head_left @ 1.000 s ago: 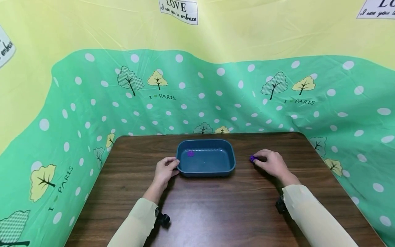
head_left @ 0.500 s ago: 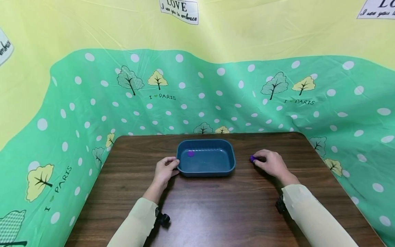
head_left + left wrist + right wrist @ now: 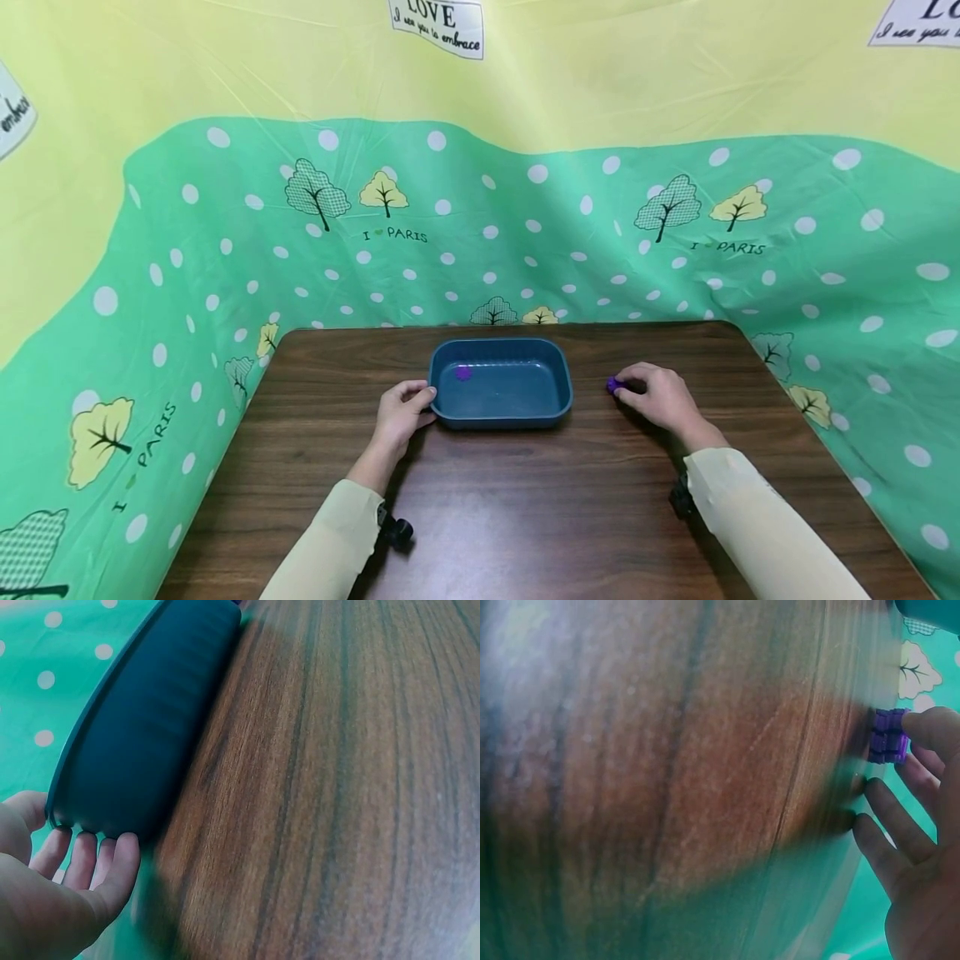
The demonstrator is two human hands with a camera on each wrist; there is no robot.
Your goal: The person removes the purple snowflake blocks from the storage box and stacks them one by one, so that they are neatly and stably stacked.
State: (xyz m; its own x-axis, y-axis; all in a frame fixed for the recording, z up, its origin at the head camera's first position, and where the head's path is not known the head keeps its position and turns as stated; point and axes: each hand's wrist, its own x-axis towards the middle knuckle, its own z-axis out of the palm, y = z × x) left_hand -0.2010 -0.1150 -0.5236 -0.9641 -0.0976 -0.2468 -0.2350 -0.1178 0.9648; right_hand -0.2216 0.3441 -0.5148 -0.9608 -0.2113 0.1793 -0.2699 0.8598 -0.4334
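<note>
A dark blue rectangular plastic tub (image 3: 502, 392) sits on the table, and a small purple piece (image 3: 464, 373) lies inside it near the left end. My left hand (image 3: 401, 414) grips the tub's left end, thumb at the rim and the other fingertips against the outer wall (image 3: 142, 727). To the right of the tub, my right hand (image 3: 663, 402) pinches a small ribbed purple block (image 3: 889, 736) between thumb and fingers, low at the tabletop. Two of its other fingertips rest near the wood. Most of the block is covered by the fingers in the head view.
The dark wood-grain table (image 3: 495, 508) has rounded far corners. A green and yellow printed cloth (image 3: 480, 208) hangs behind it and along both sides. Small black cameras (image 3: 397, 533) are strapped at both wrists, over pale sleeves (image 3: 765, 521).
</note>
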